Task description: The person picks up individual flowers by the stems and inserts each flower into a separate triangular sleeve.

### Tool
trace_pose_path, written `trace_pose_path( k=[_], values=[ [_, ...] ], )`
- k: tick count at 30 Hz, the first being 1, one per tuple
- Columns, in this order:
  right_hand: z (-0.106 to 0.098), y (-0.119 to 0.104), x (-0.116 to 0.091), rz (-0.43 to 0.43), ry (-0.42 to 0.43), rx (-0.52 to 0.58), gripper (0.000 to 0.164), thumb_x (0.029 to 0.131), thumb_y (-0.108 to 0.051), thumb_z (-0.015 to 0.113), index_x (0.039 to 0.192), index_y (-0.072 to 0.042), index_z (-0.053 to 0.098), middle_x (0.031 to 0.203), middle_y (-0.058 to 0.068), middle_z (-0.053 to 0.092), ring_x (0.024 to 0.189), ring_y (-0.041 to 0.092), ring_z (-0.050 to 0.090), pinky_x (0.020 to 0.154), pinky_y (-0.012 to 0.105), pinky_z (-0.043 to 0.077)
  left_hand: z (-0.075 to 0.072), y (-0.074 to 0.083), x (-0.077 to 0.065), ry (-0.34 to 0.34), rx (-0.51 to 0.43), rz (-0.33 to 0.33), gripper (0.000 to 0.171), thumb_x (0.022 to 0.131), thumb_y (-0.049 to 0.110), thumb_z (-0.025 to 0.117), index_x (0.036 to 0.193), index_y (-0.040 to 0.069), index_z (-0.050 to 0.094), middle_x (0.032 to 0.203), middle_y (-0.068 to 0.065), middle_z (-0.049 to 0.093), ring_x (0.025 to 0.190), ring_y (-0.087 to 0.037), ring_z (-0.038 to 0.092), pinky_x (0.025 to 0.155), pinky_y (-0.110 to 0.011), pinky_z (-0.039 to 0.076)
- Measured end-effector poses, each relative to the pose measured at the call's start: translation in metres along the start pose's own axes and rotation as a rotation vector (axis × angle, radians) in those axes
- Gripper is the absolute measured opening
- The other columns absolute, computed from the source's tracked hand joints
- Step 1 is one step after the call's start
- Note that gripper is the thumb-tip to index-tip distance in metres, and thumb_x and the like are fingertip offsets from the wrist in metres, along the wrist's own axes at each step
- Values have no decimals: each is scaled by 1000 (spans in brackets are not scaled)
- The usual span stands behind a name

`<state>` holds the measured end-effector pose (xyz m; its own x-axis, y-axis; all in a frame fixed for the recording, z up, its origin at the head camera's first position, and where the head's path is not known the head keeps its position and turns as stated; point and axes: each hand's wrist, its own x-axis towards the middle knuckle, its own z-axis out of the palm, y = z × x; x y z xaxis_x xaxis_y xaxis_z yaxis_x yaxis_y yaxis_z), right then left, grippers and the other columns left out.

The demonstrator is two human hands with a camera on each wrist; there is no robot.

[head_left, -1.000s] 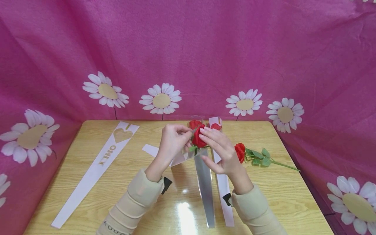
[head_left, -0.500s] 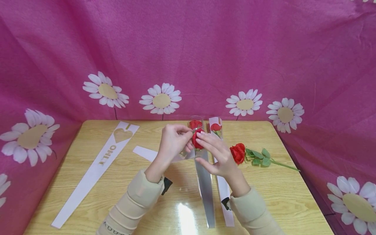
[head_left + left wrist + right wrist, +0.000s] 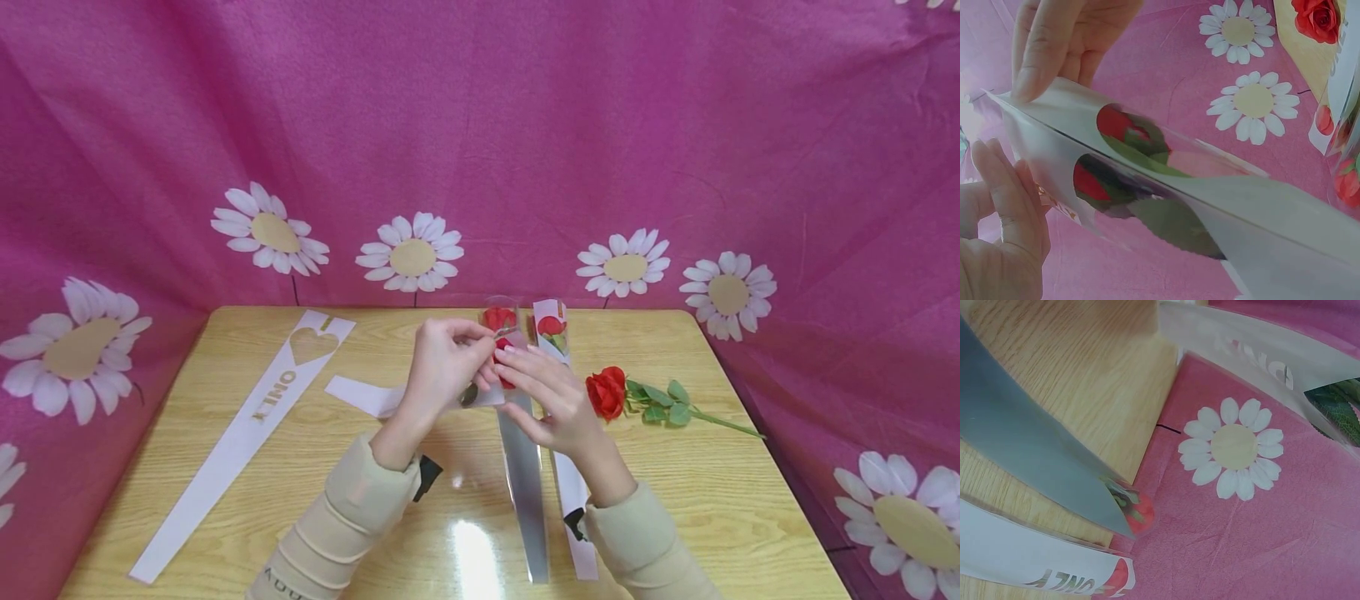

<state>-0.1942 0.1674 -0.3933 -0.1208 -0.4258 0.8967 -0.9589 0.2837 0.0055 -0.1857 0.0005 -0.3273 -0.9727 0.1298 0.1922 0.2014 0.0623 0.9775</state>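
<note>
A white flower sleeve with a clear window [image 3: 1216,165] holds a red rose [image 3: 1091,181] whose green leaves show through. In the head view, the sleeve's narrow tail [image 3: 360,395] points left. My left hand [image 3: 444,362] pinches the sleeve's edge near its opening between thumb and fingertips. With fingers extended, my right hand [image 3: 551,396] touches the side near the bloom, its thumb held apart. The hands hide much of this bloom from the head view. A loose red rose [image 3: 606,393] with a leafy green stem lies on the table, right of my right hand.
A grey sleeve [image 3: 528,500] and a pale pink sleeve [image 3: 573,492], each with a red rose at the far end, lie on the wooden table [image 3: 660,500]. Another white sleeve [image 3: 240,450] marked ONLY lies at the left. A pink daisy curtain [image 3: 480,150] hangs behind.
The rose has sunk deeper into the sleeve, and less of its bloom shows. The sleeve's tail has swung to the left. My right hand has shifted slightly left, uncovering more of the loose rose.
</note>
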Motion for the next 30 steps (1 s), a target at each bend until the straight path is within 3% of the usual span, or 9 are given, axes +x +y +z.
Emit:
trace_pose_path(
  k=[15, 19, 21, 24, 27, 30],
  values=[
    [0, -1, -7, 15, -20, -31, 30, 90, -21, 56, 100, 5, 67, 103, 18, 66, 96, 30, 63, 97, 44, 42, 4, 0, -1, -3, -26, 16, 12, 81, -5, 57, 84, -14, 65, 60, -19, 62, 41, -9, 57, 42, -28, 52],
    [3, -3, -11, 31, 21, -44, 31, 89, -22, 57, 100, 6, 66, 105, 19, 65, 99, 30, 61, 99, 43, 41, 5, -1, -1, -6, -24, 5, 12, 81, -5, 58, 85, -14, 65, 62, -20, 63, 42, -10, 57, 42, -28, 52],
    [8, -8, -13, 49, 92, -58, 31, 88, -21, 58, 100, 7, 66, 105, 20, 64, 101, 32, 60, 99, 42, 40, 5, -2, -1, -4, -17, 2, 12, 81, -4, 58, 86, -14, 65, 63, -20, 64, 42, -11, 58, 43, -28, 52],
    [19, -20, -18, 99, 275, -99, 31, 87, -18, 61, 95, 12, 62, 100, 26, 61, 100, 34, 57, 97, 37, 42, 6, -1, -2, -3, -9, -2, 13, 81, -4, 58, 86, -13, 65, 63, -20, 64, 42, -12, 58, 43, -29, 52],
    [34, -35, -26, 204, 489, -75, 36, 85, -13, 63, 88, 20, 48, 92, 29, 51, 96, 31, 51, 93, 31, 41, 8, -2, -2, -3, -6, -13, 12, 81, -4, 58, 86, -13, 65, 61, -19, 63, 41, -11, 57, 43, -30, 53],
    [49, -48, -36, 316, 661, -13, 44, 83, -13, 64, 83, 20, 35, 92, 24, 42, 98, 25, 45, 91, 27, 38, 11, -4, -2, -6, 1, -32, 12, 81, -4, 59, 86, -13, 65, 61, -20, 63, 41, -12, 57, 44, -30, 53]
  ],
)
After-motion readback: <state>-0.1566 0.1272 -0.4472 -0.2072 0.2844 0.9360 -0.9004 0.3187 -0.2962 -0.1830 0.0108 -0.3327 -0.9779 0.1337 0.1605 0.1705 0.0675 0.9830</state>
